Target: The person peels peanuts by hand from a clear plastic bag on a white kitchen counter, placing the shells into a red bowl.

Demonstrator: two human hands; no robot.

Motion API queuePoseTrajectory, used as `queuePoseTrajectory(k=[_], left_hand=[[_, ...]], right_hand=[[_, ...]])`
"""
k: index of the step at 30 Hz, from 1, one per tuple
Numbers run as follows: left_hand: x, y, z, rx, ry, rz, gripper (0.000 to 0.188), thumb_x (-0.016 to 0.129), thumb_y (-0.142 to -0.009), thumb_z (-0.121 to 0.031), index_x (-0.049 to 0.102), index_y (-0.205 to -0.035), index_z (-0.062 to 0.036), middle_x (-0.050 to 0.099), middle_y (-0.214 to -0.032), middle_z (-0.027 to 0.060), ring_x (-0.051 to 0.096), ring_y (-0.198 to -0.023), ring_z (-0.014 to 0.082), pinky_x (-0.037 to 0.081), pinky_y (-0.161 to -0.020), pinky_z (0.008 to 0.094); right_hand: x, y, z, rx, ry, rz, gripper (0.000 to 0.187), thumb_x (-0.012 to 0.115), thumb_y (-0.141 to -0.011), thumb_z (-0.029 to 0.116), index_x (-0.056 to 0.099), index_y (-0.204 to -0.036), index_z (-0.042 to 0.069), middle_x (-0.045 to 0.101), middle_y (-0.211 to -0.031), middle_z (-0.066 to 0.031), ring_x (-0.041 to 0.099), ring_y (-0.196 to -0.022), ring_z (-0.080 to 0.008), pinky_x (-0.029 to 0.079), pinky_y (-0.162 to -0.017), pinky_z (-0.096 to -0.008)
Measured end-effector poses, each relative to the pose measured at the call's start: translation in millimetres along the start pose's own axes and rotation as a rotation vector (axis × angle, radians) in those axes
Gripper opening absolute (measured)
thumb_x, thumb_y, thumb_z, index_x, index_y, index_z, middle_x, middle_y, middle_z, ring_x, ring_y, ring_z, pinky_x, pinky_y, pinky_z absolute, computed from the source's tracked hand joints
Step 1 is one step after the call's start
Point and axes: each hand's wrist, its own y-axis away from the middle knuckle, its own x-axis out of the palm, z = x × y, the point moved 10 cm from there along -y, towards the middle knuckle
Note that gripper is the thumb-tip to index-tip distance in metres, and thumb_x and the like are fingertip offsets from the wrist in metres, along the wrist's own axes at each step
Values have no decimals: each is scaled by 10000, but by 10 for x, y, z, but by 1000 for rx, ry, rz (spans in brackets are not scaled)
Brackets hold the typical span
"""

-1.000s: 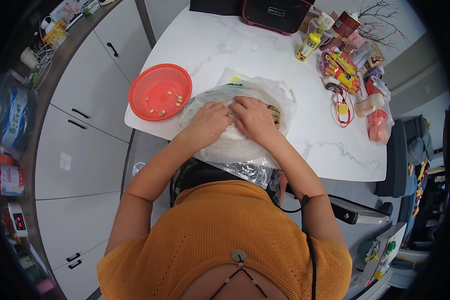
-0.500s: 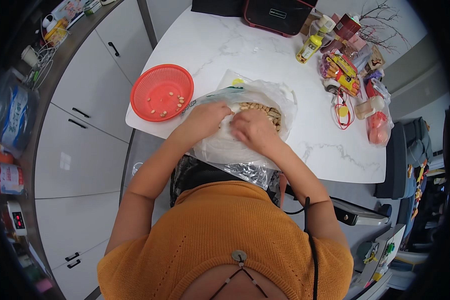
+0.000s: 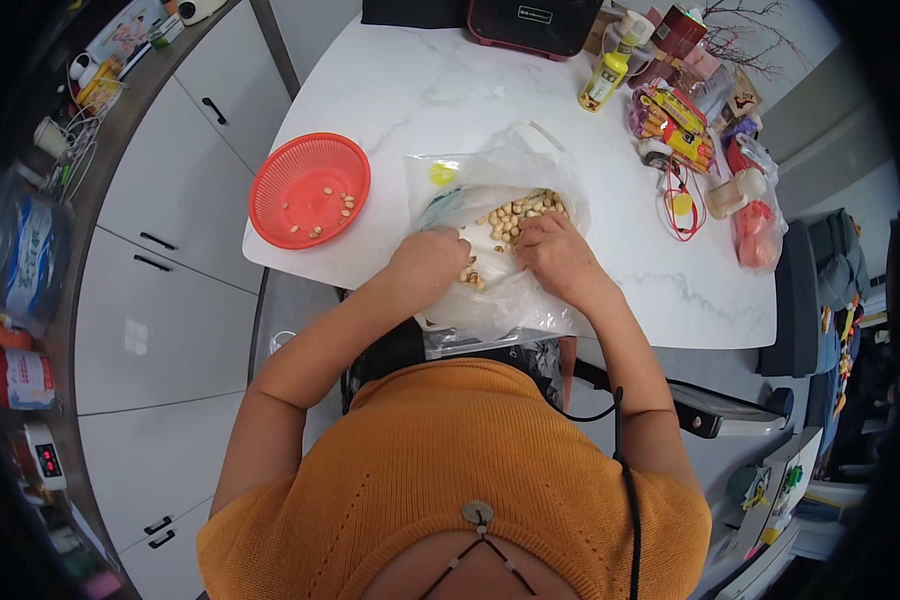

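Observation:
A white plastic bag (image 3: 545, 300) lies spread open at the table's near edge. Beige peanuts (image 3: 505, 218) are heaped in its far part, and a few loose pieces rest lower down in it. My left hand (image 3: 430, 268) is closed at the bag's left side, fingers curled in beside those loose pieces; what it pinches is hidden. At the right edge of the heap, my right hand (image 3: 558, 258) has its fingers bent down against the peanuts, and their tips are covered. To the left stands a red plastic basket (image 3: 270, 190) holding several small pale kernels.
On the white marbled table (image 3: 400, 85) stand a yellow bottle (image 3: 606, 78) and a dark red-trimmed appliance (image 3: 535, 25). Packaged snacks (image 3: 675, 125), a red cord (image 3: 670, 215) and a bag of reddish things (image 3: 758, 240) lie along the right. White cabinets (image 3: 170, 320) line the left.
My hands have moved apart, the right one toward the right side of the heap, the left one slightly lower. The bag's mouth is wider and more peanuts show. The view has shifted slightly.

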Motion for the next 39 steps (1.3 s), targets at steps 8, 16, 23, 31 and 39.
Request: queuePoseTrajectory(k=[8,16,23,31,39], left_hand=[[-69,-98,-272,282,-30,-123,91,592,-740,-144,635,-759,-66,569,-788,68,538,-845,229,440,-758,343],[-85,-47,-395,388,126,-194,66,595,-750,-139,611,-774,-79,559,-767,57,543,-821,234,430,-748,351],[-31,-79,-389,364,269,-141,87,618,-733,-127,602,-800,-75,553,-782,62,549,-796,243,440,-724,357],[19,-101,-159,150,462,-36,182,656,-709,-111,626,-885,-75,586,-862,75,541,-856,254,443,-764,356],[59,63,-277,194,335,62,190,624,-734,-109,641,-922,-84,585,-869,70,539,-862,254,450,-771,358]], right_hand=[[-110,126,-101,79,146,-52,101,554,-701,75,651,-722,60,618,-881,-34,497,-1074,-192,327,-992,-365],[-382,192,-89,89,-12,-198,98,545,-715,52,640,-740,46,605,-869,-45,536,-1006,-219,406,-902,-357],[60,179,11,269,-308,96,56,548,-757,93,593,-746,62,587,-809,-87,597,-720,-281,486,-630,-368],[197,332,-248,396,-31,131,94,536,-739,94,610,-729,38,581,-800,-119,614,-730,-289,500,-638,-370],[156,40,-49,343,-136,75,73,540,-748,89,588,-774,41,580,-812,-113,610,-734,-287,495,-626,-367]])
